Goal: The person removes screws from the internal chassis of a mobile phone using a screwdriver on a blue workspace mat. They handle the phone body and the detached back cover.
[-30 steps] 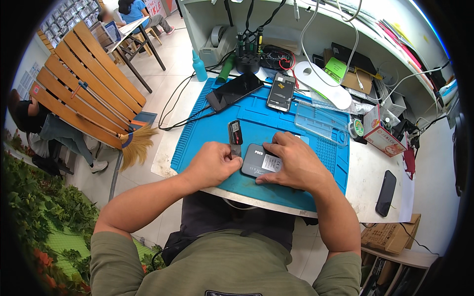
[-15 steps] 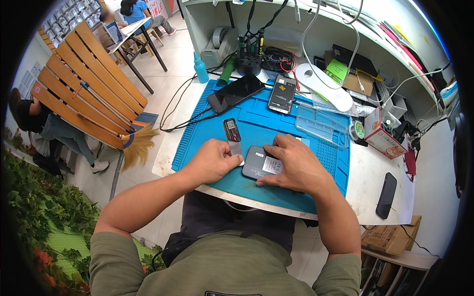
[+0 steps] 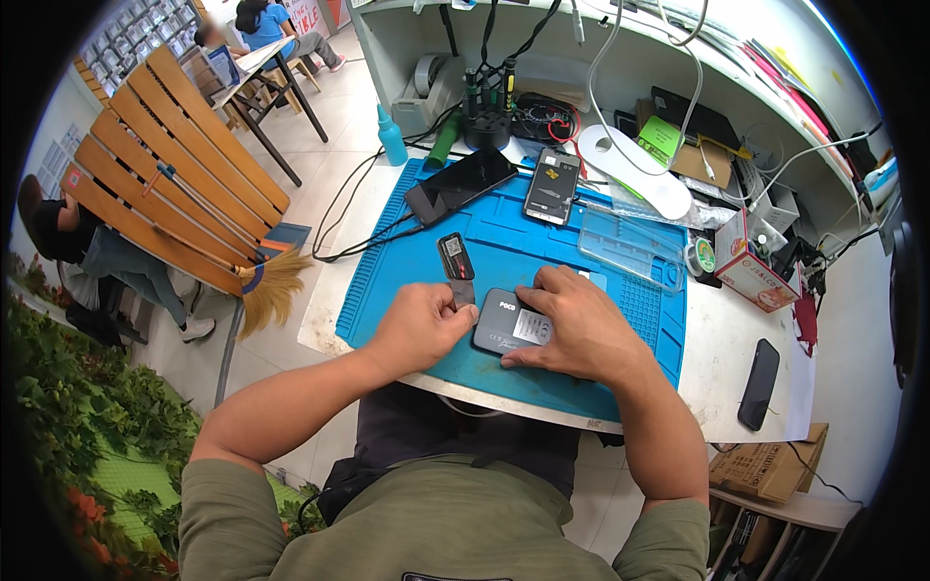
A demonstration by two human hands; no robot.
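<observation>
On the blue work mat (image 3: 412, 261) lies a dark grey phone (image 3: 497, 324), back up, with a white label. My right hand (image 3: 576, 329) grips it by the edges, thumb at the near side and fingers at the far side. Close to the phone's left edge, my left hand (image 3: 426, 324) is closed, thumb and forefinger pinching the thin grey blade of a flat pry tool (image 3: 454, 259). The tool's dark, rounded handle with a red mark points away from me. My fingers hide the end of the blade.
Behind sit a black phone (image 3: 463, 186), a phone with its inner side showing (image 3: 553, 186) and a clear tray (image 3: 632, 250). A blue bottle (image 3: 391, 138) and a screwdriver stand (image 3: 487, 126) are at the back. Another phone (image 3: 759, 384) lies far right.
My left hand has shifted slightly and its fingers have curled in more around the blade. The right hand and the phone have hardly moved.
</observation>
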